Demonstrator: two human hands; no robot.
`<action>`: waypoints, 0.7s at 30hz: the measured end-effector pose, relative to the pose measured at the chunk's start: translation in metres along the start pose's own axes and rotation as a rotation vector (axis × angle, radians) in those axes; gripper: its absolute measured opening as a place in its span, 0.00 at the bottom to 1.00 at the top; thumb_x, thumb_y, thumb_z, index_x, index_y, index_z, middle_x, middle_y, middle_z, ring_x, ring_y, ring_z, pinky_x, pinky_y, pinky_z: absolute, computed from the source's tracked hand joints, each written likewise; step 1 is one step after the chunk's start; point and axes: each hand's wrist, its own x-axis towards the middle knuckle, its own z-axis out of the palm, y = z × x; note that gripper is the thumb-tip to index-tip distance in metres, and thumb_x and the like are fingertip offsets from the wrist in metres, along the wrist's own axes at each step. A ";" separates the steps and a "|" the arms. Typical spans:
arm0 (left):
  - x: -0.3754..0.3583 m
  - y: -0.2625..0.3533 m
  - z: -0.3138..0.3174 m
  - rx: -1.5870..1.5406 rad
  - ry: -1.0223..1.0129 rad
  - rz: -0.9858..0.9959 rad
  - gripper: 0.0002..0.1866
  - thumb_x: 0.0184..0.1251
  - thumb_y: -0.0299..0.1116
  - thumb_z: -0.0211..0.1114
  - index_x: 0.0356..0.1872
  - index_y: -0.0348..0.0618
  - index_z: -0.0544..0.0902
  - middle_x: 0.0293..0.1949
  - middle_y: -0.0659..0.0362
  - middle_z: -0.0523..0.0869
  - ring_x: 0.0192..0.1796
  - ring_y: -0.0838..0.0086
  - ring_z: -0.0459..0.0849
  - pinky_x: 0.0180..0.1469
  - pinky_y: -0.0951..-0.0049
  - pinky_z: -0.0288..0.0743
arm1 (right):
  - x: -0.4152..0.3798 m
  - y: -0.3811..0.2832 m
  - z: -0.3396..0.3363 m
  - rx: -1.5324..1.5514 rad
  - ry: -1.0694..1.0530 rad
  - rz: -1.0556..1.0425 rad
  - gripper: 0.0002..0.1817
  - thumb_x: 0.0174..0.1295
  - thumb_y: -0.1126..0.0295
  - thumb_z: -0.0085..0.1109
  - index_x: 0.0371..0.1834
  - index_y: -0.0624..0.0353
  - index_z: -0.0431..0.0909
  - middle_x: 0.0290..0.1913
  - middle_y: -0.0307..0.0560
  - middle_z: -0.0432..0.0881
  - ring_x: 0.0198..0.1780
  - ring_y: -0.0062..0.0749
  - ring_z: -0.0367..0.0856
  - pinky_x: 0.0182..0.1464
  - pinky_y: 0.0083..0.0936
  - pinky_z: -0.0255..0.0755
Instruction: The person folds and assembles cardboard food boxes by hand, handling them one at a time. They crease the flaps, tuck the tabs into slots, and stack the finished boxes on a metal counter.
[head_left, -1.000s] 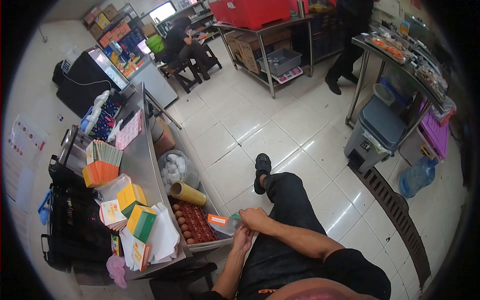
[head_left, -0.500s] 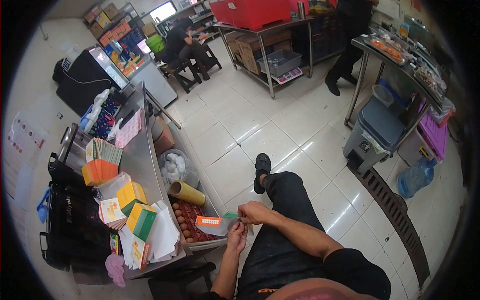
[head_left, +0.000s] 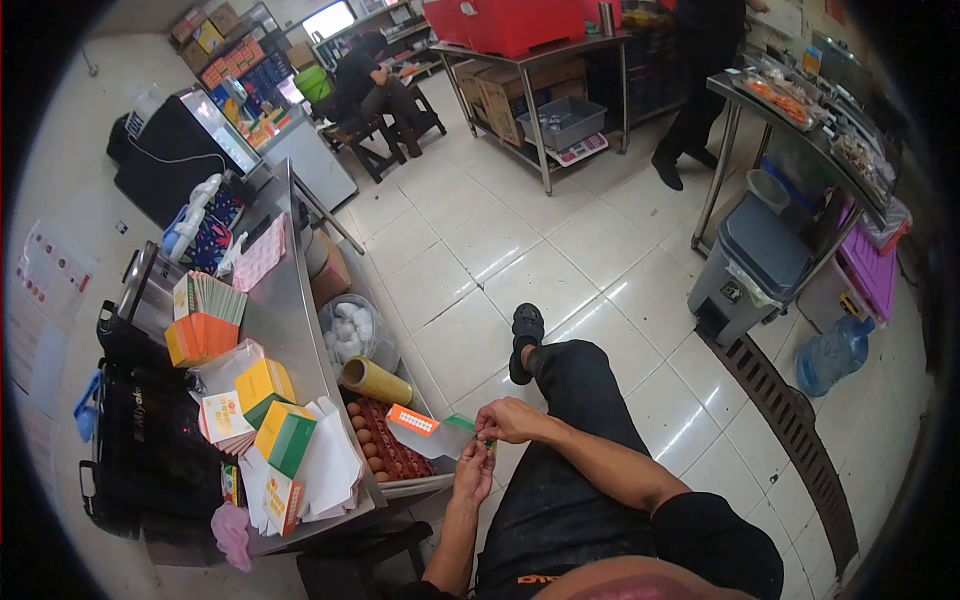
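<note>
Over my lap, both hands pinch the right-hand end of a partly folded paper box [head_left: 428,440], which has an orange printed panel, a pale inside and a green flap. My left hand [head_left: 474,473] closes on its lower edge. From the right, my right hand [head_left: 510,421] closes on the green end; the exact fold between the fingertips is hidden. To the left, on the steel table, lie yellow-and-green boxes [head_left: 284,440] on white paper sheets [head_left: 335,470]. A fanned stack of flat orange-and-green boxes [head_left: 207,318] is farther along.
Below the table edge are a tray of eggs [head_left: 385,446], a yellow film roll [head_left: 376,382] and a tub of white bundles [head_left: 352,328]. A grey bin [head_left: 752,255] and water jug [head_left: 835,355] stand right. One person sits far off; another stands by the right table.
The paper box's orange end has tilted, rising and shifting slightly left, and more of the green flap shows. Both hands stay nearly in place, still gripping it.
</note>
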 end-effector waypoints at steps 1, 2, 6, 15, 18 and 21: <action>0.002 0.001 0.000 0.014 0.029 0.011 0.08 0.66 0.27 0.62 0.45 0.43 0.78 0.40 0.65 0.82 0.39 0.84 0.81 0.45 0.85 0.79 | 0.000 0.001 0.002 0.015 -0.013 0.009 0.12 0.55 0.66 0.66 0.37 0.60 0.80 0.30 0.47 0.85 0.34 0.39 0.85 0.38 0.33 0.75; 0.003 0.002 -0.001 0.028 0.059 0.021 0.08 0.66 0.27 0.62 0.45 0.43 0.78 0.40 0.64 0.82 0.39 0.84 0.81 0.45 0.85 0.79 | 0.001 0.003 0.004 0.030 -0.026 0.019 0.11 0.55 0.66 0.66 0.38 0.60 0.80 0.31 0.47 0.86 0.35 0.39 0.85 0.39 0.33 0.75; 0.006 0.002 -0.003 0.021 0.057 0.014 0.07 0.66 0.28 0.63 0.43 0.43 0.78 0.40 0.64 0.83 0.40 0.83 0.81 0.45 0.86 0.79 | 0.001 0.006 0.010 0.056 -0.010 0.026 0.11 0.54 0.70 0.66 0.39 0.60 0.80 0.33 0.48 0.86 0.37 0.37 0.85 0.40 0.32 0.75; 0.009 0.000 0.002 0.047 0.073 0.049 0.07 0.65 0.29 0.64 0.42 0.45 0.79 0.40 0.65 0.83 0.40 0.83 0.81 0.44 0.85 0.78 | 0.004 0.010 0.015 -0.031 -0.028 0.044 0.14 0.55 0.74 0.61 0.45 0.62 0.78 0.35 0.49 0.86 0.40 0.41 0.85 0.42 0.34 0.75; 0.005 0.000 0.006 0.130 0.047 0.054 0.08 0.63 0.28 0.66 0.42 0.45 0.79 0.38 0.65 0.82 0.39 0.83 0.81 0.43 0.85 0.77 | 0.003 0.010 0.015 -0.108 -0.077 0.027 0.16 0.54 0.74 0.58 0.48 0.63 0.78 0.36 0.50 0.86 0.40 0.43 0.85 0.44 0.34 0.75; 0.005 0.005 0.010 0.210 0.028 0.064 0.10 0.62 0.26 0.67 0.43 0.44 0.79 0.36 0.65 0.82 0.38 0.84 0.80 0.41 0.84 0.76 | 0.004 0.013 0.012 0.001 -0.051 0.043 0.18 0.53 0.74 0.57 0.49 0.63 0.78 0.37 0.51 0.86 0.40 0.43 0.85 0.45 0.34 0.75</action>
